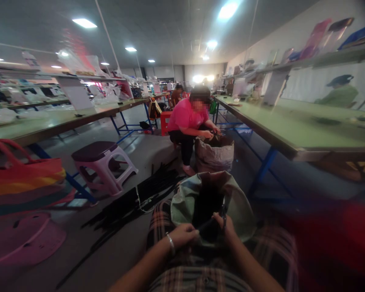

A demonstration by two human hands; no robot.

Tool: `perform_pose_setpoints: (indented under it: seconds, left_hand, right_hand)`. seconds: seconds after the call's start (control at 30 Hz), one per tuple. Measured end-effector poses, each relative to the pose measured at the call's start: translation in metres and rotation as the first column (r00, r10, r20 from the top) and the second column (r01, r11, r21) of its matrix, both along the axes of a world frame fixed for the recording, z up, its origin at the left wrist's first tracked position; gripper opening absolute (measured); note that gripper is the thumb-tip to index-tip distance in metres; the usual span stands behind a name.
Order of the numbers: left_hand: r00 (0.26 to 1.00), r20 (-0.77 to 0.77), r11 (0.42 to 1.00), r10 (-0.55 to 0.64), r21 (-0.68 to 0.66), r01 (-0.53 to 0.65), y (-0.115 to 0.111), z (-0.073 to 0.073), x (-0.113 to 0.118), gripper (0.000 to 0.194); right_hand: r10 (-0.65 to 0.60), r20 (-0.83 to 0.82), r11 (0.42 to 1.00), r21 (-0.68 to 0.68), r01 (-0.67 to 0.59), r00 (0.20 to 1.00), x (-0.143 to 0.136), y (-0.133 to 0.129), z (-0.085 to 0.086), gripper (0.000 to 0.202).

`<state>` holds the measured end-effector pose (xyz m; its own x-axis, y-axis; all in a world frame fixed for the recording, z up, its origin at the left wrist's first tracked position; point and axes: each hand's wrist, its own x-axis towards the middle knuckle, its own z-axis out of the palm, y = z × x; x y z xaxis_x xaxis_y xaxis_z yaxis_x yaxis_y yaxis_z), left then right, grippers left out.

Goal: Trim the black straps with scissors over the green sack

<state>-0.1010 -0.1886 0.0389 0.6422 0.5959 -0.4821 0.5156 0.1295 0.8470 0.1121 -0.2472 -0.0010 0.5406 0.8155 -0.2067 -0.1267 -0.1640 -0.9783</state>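
Observation:
An open pale-green sack with a dark inside stands between my knees. Over its near rim runs a short black strip, stretched between my two hands. My left hand, with a bracelet at the wrist, is closed on one end in a pinch. The other end meets the fingertips of my right hand, which is closed too. A slim dark tool, scissors-like but blurred, points up from the right hand. On the floor at left lies a bundle of long black strips, tied with pale string.
A co-worker in a pink top sits ahead at another sack. Worktables line both sides. A stool, a pink basin and a striped bag stand at left. Something red blurs at right.

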Motion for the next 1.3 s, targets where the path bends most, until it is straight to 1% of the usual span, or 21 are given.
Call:
perform_pose_setpoints:
  seconds: [0.07,0.13,0.2,0.23,0.3,0.37,0.47,0.57,0.63,0.7,0.77,0.87,0.97,1.17,1.3]
  left_hand:
    - [0.999,-0.027,0.997,0.037,-0.069,-0.039,0.004,-0.008,0.021,0.042]
    - [0.999,-0.046,0.994,0.022,-0.108,-0.026,0.008,-0.013,0.036,0.037]
    - [0.999,-0.046,0.994,0.027,-0.102,-0.032,0.012,-0.015,0.045,0.03]
    - [0.998,-0.039,0.995,0.051,-0.085,-0.054,0.014,-0.016,0.047,0.027]
    - [0.991,-0.015,0.99,0.132,-0.056,-0.133,0.019,-0.015,0.047,0.023]
    - [0.977,0.0,0.975,0.214,-0.064,-0.214,0.024,-0.011,0.045,0.023]
    - [0.953,0.009,0.949,0.304,-0.089,-0.302,0.031,-0.004,0.04,0.026]
    - [0.931,0.02,0.93,0.364,-0.067,-0.362,0.035,0.003,0.037,0.027]
    - [0.917,0.037,0.916,0.397,-0.076,-0.394,0.037,0.005,0.037,0.028]
    - [0.917,0.049,0.915,0.397,-0.105,-0.39,0.039,0.005,0.037,0.028]
    - [0.914,0.053,0.911,0.401,-0.128,-0.392,0.038,0.005,0.037,0.028]
    - [0.916,0.036,0.907,0.401,-0.156,-0.391,0.035,0.006,0.039,0.028]
    - [0.923,0.025,0.912,0.384,-0.168,-0.374,0.031,0.004,0.041,0.027]
    - [0.94,-0.017,0.933,0.34,-0.122,-0.34,0.024,0.0,0.046,0.031]
    - [0.951,-0.032,0.95,0.309,-0.034,-0.31,0.025,-0.002,0.046,0.029]
  right_hand:
    - [0.017,0.029,1.0,0.008,-0.017,0.999,-0.001,-0.002,0.001,0.04]
    - [0.032,0.037,0.999,0.026,-0.033,0.999,-0.001,-0.002,0.0,0.04]
    - [0.027,0.004,0.999,0.039,-0.027,1.0,-0.001,-0.001,-0.005,0.041]
    - [0.012,-0.033,0.999,0.037,-0.011,0.999,-0.001,0.0,-0.008,0.042]
    - [-0.018,-0.131,1.0,0.011,0.019,0.991,-0.001,0.003,-0.017,0.045]
    - [-0.002,-0.205,1.0,-0.02,-0.002,0.979,-0.001,0.006,-0.026,0.048]
    - [0.118,-0.23,0.991,-0.042,-0.131,0.966,-0.003,0.006,-0.036,0.048]
    - [0.225,-0.219,0.971,-0.033,-0.238,0.949,-0.006,0.003,-0.04,0.048]
    - [0.284,-0.225,0.953,-0.038,-0.299,0.932,-0.008,0.001,-0.041,0.047]
    - [0.348,-0.23,0.924,-0.079,-0.374,0.909,-0.009,-0.001,-0.041,0.048]
    - [0.367,-0.245,0.912,-0.097,-0.399,0.898,-0.01,-0.003,-0.042,0.049]
    - [0.38,-0.256,0.906,-0.092,-0.413,0.889,-0.012,-0.004,-0.041,0.048]
    - [0.357,-0.268,0.91,-0.117,-0.398,0.895,-0.014,-0.003,-0.038,0.046]
    - [0.345,-0.286,0.913,-0.122,-0.391,0.894,-0.016,-0.005,-0.023,0.045]
    - [0.36,-0.239,0.896,-0.179,-0.406,0.902,-0.014,-0.004,-0.023,0.047]
